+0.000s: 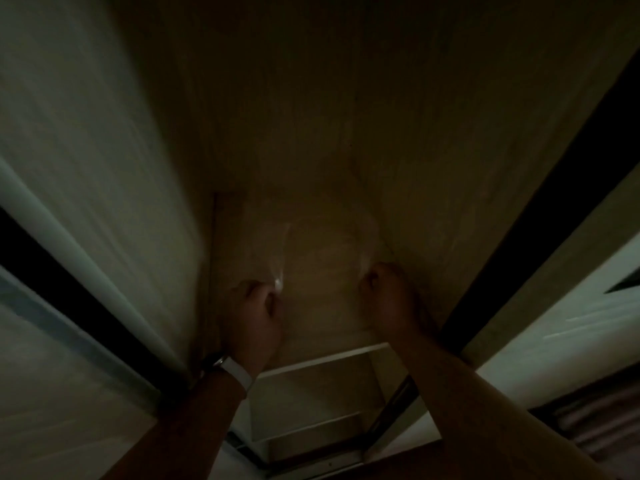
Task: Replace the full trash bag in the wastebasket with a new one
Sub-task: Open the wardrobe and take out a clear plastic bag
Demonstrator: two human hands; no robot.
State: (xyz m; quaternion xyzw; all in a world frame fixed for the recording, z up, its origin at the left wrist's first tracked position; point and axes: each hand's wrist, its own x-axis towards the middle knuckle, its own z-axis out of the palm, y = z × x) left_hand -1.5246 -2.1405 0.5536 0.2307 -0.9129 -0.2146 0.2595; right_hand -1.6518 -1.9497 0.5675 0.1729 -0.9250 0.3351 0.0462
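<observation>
**A:** How many hands do you see, and what do they do?

**B:** Two. The left hand (pixel 254 317) and the right hand (pixel 388 296) both reach forward, side by side but apart. Each one has its fingers curled like a fist on one side edge of a thin transparent plastic bag (pixel 325 258), so each hand grips the film.

**A:** Only one bag?

**B:** One, as far as I can count. The picture is dark and blurred, so the bag is only a pale sheen. It is spread between the two hands, with the left hand at its left edge and the right hand at its right edge. It hangs in front of a brown wooden panel (pixel 346 98), which fills the upper middle of the view. A faint round outline shows in the film, but I cannot tell what it is.

**A:** Is anything on the wrists?

**B:** One white wristband (pixel 239 372), on the left wrist.

**A:** And around the hands?

**B:** Below them there are two white shelf boards (pixel 322 358), one above the other. Two dark strips (pixel 52 275) run diagonally, one at the left side and one at the right side. Beside each strip there is a pale surface, too blurred to name.
</observation>
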